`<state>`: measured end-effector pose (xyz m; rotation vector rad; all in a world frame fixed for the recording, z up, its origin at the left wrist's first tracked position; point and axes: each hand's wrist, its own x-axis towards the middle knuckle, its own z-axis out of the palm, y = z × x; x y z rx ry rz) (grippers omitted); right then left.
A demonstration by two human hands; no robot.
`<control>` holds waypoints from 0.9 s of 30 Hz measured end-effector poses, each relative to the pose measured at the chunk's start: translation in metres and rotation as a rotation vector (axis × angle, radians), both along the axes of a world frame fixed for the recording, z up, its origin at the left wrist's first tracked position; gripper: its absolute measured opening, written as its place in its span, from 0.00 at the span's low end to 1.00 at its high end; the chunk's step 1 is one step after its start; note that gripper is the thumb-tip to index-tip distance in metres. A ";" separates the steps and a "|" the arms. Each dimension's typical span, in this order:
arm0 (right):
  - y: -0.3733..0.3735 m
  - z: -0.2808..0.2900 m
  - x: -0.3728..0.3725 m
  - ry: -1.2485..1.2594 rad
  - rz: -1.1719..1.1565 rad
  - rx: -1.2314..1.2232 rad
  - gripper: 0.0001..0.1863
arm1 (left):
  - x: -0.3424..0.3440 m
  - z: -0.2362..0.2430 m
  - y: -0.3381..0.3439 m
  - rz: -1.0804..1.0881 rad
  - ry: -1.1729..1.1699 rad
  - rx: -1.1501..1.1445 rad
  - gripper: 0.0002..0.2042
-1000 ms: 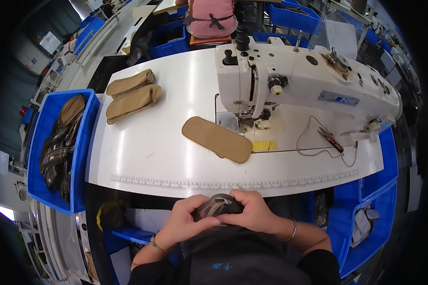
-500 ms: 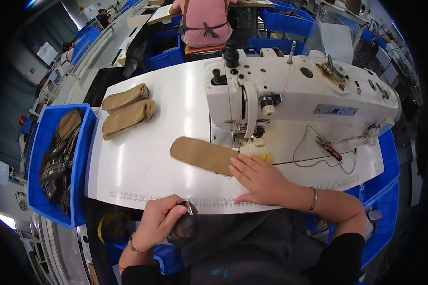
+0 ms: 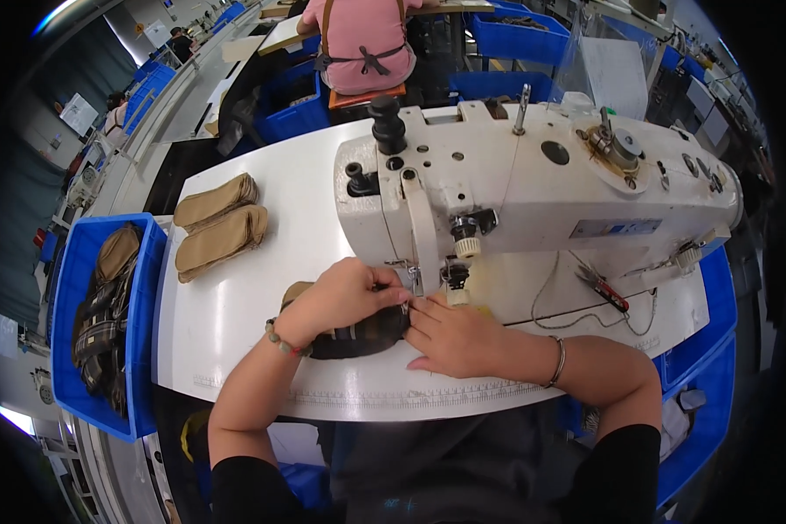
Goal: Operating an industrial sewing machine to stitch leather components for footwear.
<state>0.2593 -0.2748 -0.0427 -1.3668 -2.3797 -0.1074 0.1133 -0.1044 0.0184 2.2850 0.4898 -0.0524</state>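
A dark plaid fabric piece (image 3: pixel 358 341) lies on the table just in front of the sewing machine's needle area (image 3: pixel 415 278). The rounded end of a tan fabric piece (image 3: pixel 295 293) shows from beneath it, behind my left wrist. My left hand (image 3: pixel 345 299) is closed in a pinch on the plaid piece's right end, close to the presser foot. Beside it my right hand (image 3: pixel 454 339) rests with fingers stretched out and thumb spread, fingertips touching that same end. My hands cover much of both pieces.
The white sewing machine (image 3: pixel 533 183) fills the right of the table. Red-handled thread snips (image 3: pixel 604 289) lie by a cord. Two stacks of tan pieces (image 3: pixel 221 240) sit at the left. A blue bin (image 3: pixel 153 323) holds plaid pieces. Ahead sits a person in pink (image 3: pixel 367 39).
My left hand has brought the plaid piece up from the table's front edge onto the tan piece. The tan piece is now mostly covered. My right hand has shifted slightly left.
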 end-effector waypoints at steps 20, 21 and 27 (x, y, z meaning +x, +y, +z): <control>0.012 -0.009 0.005 -0.042 -0.027 0.299 0.03 | 0.002 0.004 -0.001 0.124 0.054 -0.383 0.25; 0.013 -0.008 0.006 -0.052 -0.022 0.333 0.04 | 0.002 0.006 -0.001 0.107 0.004 -0.372 0.26; 0.015 -0.004 0.009 -0.056 -0.013 0.328 0.04 | 0.004 -0.002 -0.003 0.017 -0.175 -0.019 0.26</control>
